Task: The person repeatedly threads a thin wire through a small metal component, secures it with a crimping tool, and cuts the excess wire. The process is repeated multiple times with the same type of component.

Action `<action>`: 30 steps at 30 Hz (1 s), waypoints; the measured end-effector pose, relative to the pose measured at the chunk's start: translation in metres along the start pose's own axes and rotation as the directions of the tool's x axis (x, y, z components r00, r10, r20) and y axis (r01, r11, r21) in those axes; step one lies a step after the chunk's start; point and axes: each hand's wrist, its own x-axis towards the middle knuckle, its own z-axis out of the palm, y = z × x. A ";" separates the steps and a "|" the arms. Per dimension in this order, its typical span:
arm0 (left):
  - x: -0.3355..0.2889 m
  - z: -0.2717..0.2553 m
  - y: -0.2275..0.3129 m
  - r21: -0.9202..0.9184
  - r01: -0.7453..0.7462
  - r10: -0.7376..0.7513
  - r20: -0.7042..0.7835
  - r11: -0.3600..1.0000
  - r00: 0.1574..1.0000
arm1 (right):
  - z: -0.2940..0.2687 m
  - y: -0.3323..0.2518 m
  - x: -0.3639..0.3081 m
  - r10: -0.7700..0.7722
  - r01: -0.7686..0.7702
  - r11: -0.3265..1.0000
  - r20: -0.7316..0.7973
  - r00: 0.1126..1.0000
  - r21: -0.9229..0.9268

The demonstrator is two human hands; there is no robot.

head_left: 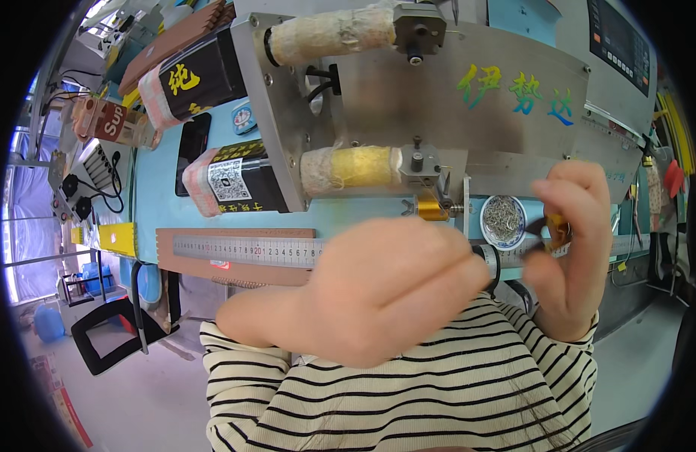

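My left hand (pixel 393 290) is in the middle, near the table's front edge, its back turned up and its fingers folded together. What it grips, if anything, is hidden. By its fingertips is a small black and silver round piece (pixel 489 264); I cannot tell whether the hand holds it. To the right, my right hand (pixel 578 241) is raised with curled fingers around a small dark and amber-coloured piece (pixel 556 232), whose kind is too blurred to name. Between the hands stands a white bowl with a blue-patterned rim (pixel 483 226), filled with small silvery metal pieces (pixel 504 218).
A metal machine (pixel 431 105) with two cloth-wrapped rollers (pixel 348 169) fills the table's far side. A steel ruler (pixel 246 248) lies over a brown board (pixel 189 264) at left. Behind are a phone (pixel 191 154), a cup (pixel 110 120) and a control panel (pixel 621 45).
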 end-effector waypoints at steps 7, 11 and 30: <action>-0.013 0.012 0.007 -0.076 -0.268 0.262 -0.079 0.960 0.962 | 0.012 -0.002 0.013 -0.132 0.147 0.947 0.070 0.989 -0.286; -0.014 0.018 0.010 -0.073 -0.330 0.331 -0.012 0.941 0.944 | 0.028 0.004 0.024 -0.281 0.287 0.888 0.072 0.957 -0.359; 0.022 -0.032 0.005 0.775 0.119 -0.260 0.060 0.620 0.964 | 0.016 -0.009 0.005 0.067 -0.066 0.997 0.003 0.998 -0.049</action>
